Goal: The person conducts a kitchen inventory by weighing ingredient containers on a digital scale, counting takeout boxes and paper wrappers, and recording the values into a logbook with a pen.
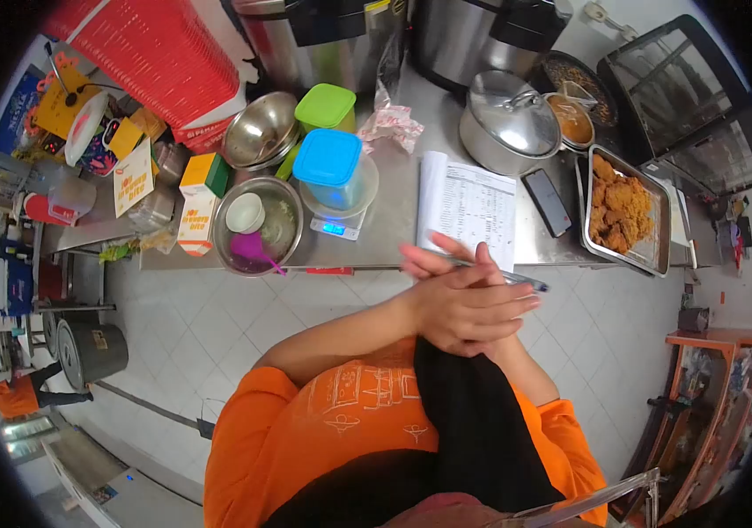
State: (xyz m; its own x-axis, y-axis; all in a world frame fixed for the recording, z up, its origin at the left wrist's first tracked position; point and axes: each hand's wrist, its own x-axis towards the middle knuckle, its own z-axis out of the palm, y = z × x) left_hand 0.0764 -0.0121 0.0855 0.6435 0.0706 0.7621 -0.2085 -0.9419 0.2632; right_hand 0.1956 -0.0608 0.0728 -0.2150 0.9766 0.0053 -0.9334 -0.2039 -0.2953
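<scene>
Steel counter (387, 239) beyond near-crosswise pen (527, 281)

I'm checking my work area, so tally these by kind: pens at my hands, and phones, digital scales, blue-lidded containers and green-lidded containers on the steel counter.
Pens: 1
Phones: 1
Digital scales: 1
Blue-lidded containers: 1
Green-lidded containers: 1
Total: 5

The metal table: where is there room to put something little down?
There's a bare patch of table between the scale and the papers. The left end looks crowded, with bowls and an orange-and-white box.
</scene>
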